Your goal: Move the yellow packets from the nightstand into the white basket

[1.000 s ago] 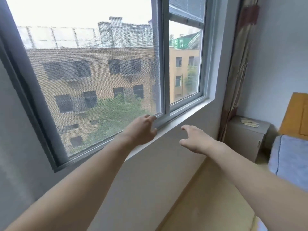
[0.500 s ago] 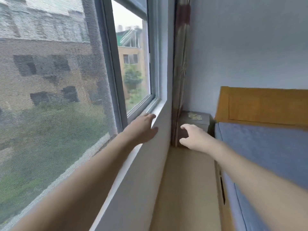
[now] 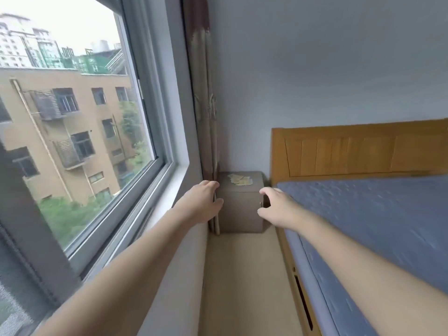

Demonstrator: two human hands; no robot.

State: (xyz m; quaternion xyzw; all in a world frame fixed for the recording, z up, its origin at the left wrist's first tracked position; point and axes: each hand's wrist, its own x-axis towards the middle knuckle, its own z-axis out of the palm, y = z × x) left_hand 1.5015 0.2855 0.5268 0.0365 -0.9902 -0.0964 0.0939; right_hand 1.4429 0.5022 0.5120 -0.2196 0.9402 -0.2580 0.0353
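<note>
Because the bed (image 3: 378,214) with its blue mattress and wooden headboard (image 3: 358,147) fills the right of the room and the window (image 3: 80,132) wall runs down the left, the only open room for moving is the narrow strip of pale floor (image 3: 242,275) between them, and it ends at the nightstand (image 3: 241,209) set in the far corner, tight between the hanging curtain (image 3: 206,105) and the headboard's left edge; that placement likely explains why both arms are stretched straight ahead down the strip. The yellow packets (image 3: 240,180) lie in a loose flat cluster on the nightstand's top, toward its back edge and roughly midway across, untouched. The left hand (image 3: 202,202) is in line with the nightstand's left front edge by the curtain's hem, fingers loosely bent and grasping nothing; the right hand (image 3: 275,206) is level with the right front edge, beside the mattress corner, thumb and fingers parted and likewise empty. Both appear short of the top, so the reach looks unfinished. The white basket is not in view, so its place cannot be told
</note>
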